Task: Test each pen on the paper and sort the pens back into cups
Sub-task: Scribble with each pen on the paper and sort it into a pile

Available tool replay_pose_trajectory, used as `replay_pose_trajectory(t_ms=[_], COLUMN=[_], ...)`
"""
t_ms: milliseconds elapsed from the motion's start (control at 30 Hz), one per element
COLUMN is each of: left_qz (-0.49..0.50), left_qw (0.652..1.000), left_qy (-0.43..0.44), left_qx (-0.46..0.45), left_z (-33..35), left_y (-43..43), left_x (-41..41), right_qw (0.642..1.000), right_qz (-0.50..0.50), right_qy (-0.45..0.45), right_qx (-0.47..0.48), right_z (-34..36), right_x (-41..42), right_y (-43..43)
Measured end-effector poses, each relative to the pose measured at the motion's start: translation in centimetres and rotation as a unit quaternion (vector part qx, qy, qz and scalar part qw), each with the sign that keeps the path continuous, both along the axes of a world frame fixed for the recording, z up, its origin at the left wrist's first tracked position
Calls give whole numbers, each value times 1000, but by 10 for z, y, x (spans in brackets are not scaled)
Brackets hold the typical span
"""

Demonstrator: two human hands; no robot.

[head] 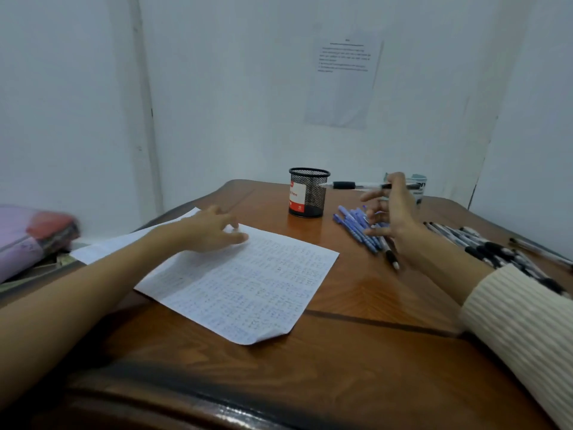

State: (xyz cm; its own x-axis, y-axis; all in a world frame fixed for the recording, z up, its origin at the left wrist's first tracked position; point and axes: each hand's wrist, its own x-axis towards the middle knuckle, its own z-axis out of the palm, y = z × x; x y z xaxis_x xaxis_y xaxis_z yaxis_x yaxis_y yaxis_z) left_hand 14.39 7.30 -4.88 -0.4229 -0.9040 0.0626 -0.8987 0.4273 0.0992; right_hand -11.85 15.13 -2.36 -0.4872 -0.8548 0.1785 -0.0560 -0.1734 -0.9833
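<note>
Just right of the black mesh cup (308,192) our right hand (395,212) is raised, its upper fingers pinching a black-grip pen (350,185) held level, tip toward the cup's rim, the other fingers fanned wide. Nearer to us than the cup, our left hand (214,228) rests on the far corner of the paper (248,283), fingers loosely spread. Blue pens (356,228) lie right of the cup on the table (372,305); black pens (483,243) lie farther right. A pale cup (420,183) stands mostly hidden behind the right hand.

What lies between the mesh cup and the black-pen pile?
Head view: a cluster of blue pens on the table, the right hand above them pinching a black pen.
</note>
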Motion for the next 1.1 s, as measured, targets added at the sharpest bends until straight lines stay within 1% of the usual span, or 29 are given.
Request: replay_pose_trajectory(t_ms=[67,133,233,300,400,467,533,667,733,800,867,967,1033,1100], left_qz=[20,15,-8,-26,-81,-136,-153,-124,-108,-97,-90,-72,-59,-42], left_qw=[999,998,996,995,993,990,985,992,993,992,991,993,995,997], left_qy=[-25,-52,-86,-100,-83,-38,6,3,-9,-46,-62,-57,-55,-49], left_qx=[31,29,5,-13,-29,23,74,25,36,61,72,73,67,53], left_z=[-2,-3,-3,-4,-2,7,16,11,0,-8,-13,-14,-15,-17], left_y=[1,10,30,41,51,50,41,14,9,8,9,11,11,10], left_x=[5,-2,-24,-36,-43,-38,-28,-4,7,12,10,5,5,7], right_qw=[999,997,990,990,994,996,996,991,987,986,985,981,981,975], right_qz=[4,48,125,131,90,63,61,102,136,144,147,165,167,182], right_qy=[-41,-67,-64,-54,-51,-63,-70,-72,-27,18,34,37,13,3], right_qx=[-8,3,11,-11,-29,-18,-3,45,77,85,88,97,101,124], right_z=[0,1,0,-4,-12,-15,-18,-23,-25,-23,-20,-17,-20,-24], right_x=[2,10,31,45,54,51,46,44,48,54,61,77,86,91], right_y=[-2,-2,-1,0,-2,-4,-6,-6,-7,-11,-19,-33,-43,-45])
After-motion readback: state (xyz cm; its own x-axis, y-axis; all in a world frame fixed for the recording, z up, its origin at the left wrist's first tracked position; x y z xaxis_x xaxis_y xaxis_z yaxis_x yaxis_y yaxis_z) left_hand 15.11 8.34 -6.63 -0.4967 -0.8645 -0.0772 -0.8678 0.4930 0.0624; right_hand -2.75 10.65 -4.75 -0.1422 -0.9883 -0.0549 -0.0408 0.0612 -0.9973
